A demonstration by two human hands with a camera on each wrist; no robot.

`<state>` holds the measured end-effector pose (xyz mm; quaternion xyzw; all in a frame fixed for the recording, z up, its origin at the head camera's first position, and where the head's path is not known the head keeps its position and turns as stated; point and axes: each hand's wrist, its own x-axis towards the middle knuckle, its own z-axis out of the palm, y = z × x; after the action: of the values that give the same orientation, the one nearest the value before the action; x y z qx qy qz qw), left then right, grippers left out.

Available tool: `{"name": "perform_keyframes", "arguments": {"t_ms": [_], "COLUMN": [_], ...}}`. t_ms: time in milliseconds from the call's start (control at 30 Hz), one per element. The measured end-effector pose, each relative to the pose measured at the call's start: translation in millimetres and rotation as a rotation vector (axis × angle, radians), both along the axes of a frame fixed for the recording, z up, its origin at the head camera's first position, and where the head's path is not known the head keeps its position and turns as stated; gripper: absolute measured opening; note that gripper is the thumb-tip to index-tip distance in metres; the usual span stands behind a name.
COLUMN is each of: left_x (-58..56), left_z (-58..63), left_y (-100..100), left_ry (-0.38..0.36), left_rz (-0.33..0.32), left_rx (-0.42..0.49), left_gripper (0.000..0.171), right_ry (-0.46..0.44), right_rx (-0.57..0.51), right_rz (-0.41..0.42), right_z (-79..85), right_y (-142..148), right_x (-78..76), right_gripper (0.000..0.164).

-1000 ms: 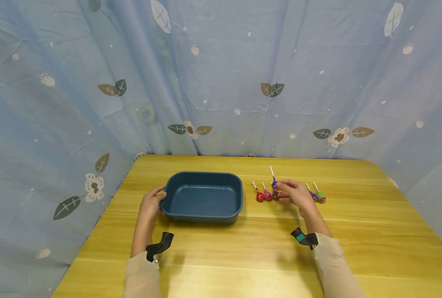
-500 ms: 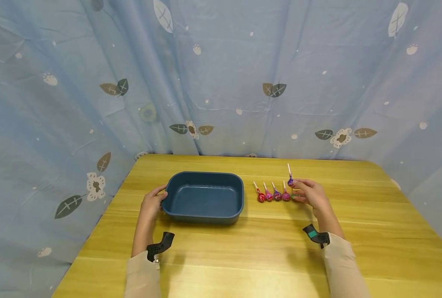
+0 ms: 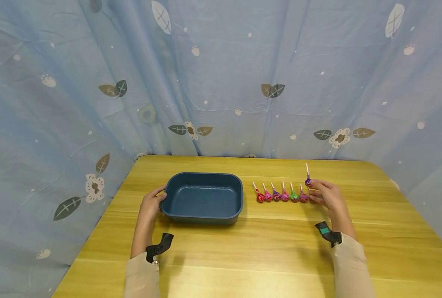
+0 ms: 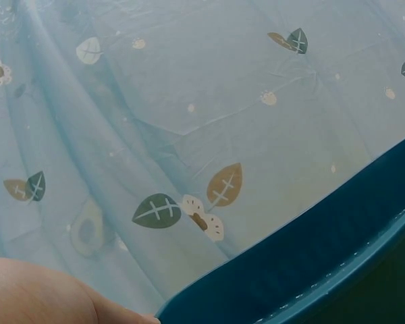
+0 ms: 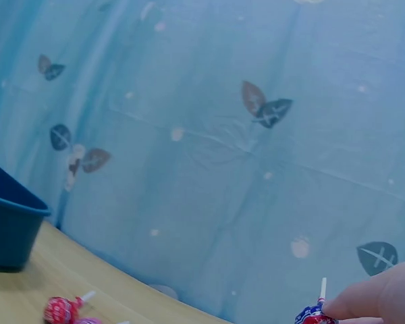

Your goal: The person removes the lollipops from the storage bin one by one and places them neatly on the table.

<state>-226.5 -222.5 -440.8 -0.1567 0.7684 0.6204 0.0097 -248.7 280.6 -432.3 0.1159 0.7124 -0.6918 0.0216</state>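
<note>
At the left of the table my left hand [image 3: 151, 203] grips the left rim of a dark blue plastic basin [image 3: 204, 217], thumb over the edge. The basin's interior shows nothing in it. My right hand [image 3: 328, 198] pinches a purple-wrapped lollipop [image 3: 308, 181] by its head, white stick pointing up, above the right end of a lollipop row. In the right wrist view that lollipop [image 5: 314, 314] shows blue and red wrapping. The row starts with a red lollipop [image 3: 260, 197] and includes a green lollipop [image 3: 294, 197]; its last one is partly hidden by my right fingers.
A wooden table [image 3: 221, 256] carries everything. Behind it hangs a light blue curtain [image 3: 228, 74] with leaf and flower prints, close along the back edge. Between the basin and the red lollipop lies a narrow strip of tabletop.
My right hand has moved right along the row, still pinching the purple lollipop. Lollipops that it covered before, the green one among them, now show. My left hand stays on the basin.
</note>
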Motion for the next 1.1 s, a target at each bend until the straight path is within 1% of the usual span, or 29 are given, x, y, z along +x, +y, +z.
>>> {"name": "perform_keyframes", "arguments": {"t_ms": [133,267,400,500,633,733,833,1000,1067,1100], "left_x": [0.8,1.1,0.9,0.6,0.3,0.2,0.5,1.2,1.3,1.3], "left_z": [0.1,0.2,-0.7,-1.5,-2.3,-2.6,-2.5,-1.7,-1.4,-1.3], "left_y": [0.2,0.2,-0.5,-0.7,-0.5,-0.8,-0.9,-0.5,-0.4,-0.4], "left_ry": [0.005,0.017,0.038,0.045,0.045,0.044,0.041,0.032,0.03,0.029], "left_rz": [-0.002,-0.003,-0.011,-0.017,-0.017,-0.012,-0.009,-0.001,0.0,0.0], "left_rx": [0.003,-0.009,-0.025,-0.029,-0.032,-0.029,-0.027,-0.019,-0.014,-0.013], "left_gripper": [0.043,0.042,0.042,0.042,0.042,0.042,0.042,0.042,0.042,0.042], "right_ry": [0.003,-0.008,-0.043,-0.061,-0.088,-0.114,-0.123,-0.114,-0.106,-0.101], "right_rx": [-0.016,-0.005,-0.005,-0.053,-0.157,-0.195,-0.184,-0.164,-0.146,-0.132], "right_rz": [-0.034,-0.052,-0.087,-0.129,-0.198,-0.237,-0.258,-0.286,-0.287,-0.284], "right_z": [-1.6,-3.8,-6.9,-9.4,-11.8,-12.8,-14.6,-20.7,-23.3,-24.5], "right_y": [9.5,18.8,27.8,34.4,42.0,45.2,46.7,48.7,49.0,48.9], "right_x": [0.8,2.5,6.4,9.2,12.2,14.5,15.0,12.5,12.1,12.1], "right_gripper": [0.059,0.064,0.068,0.068,0.058,0.052,0.046,0.027,0.025,0.027]}}
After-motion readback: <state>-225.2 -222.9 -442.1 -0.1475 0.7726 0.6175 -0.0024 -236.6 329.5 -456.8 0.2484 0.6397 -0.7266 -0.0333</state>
